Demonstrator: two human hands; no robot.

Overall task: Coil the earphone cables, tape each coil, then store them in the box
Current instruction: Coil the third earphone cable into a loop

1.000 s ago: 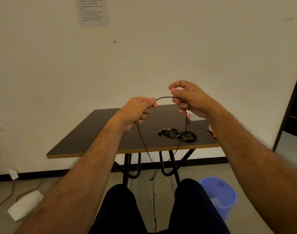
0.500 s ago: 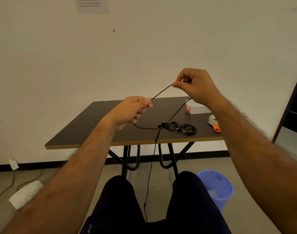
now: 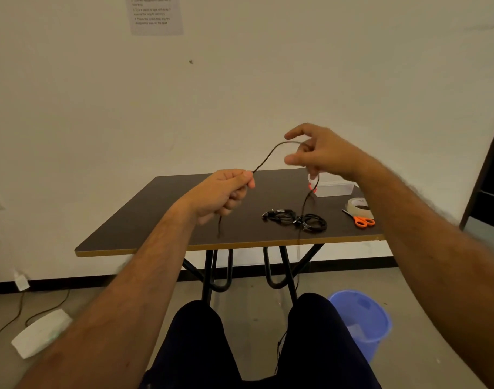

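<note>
earphone cable [image 3: 268, 155] – thin, limp, light; arcs between hands above surface [image 3: 161, 220], tail hanging toward floor | left hand [image 3: 226, 192] fisted on it, right hand [image 3: 318, 153] loosely hooking it, fingers partly spread | best pinched close to the loop | lower end lost against dark trousers – right grip blurred

Coils [image 3: 294, 219] mid table [image 3: 156, 220]; scissors [image 3: 362, 220], tape [image 3: 358, 204] right.
</note>
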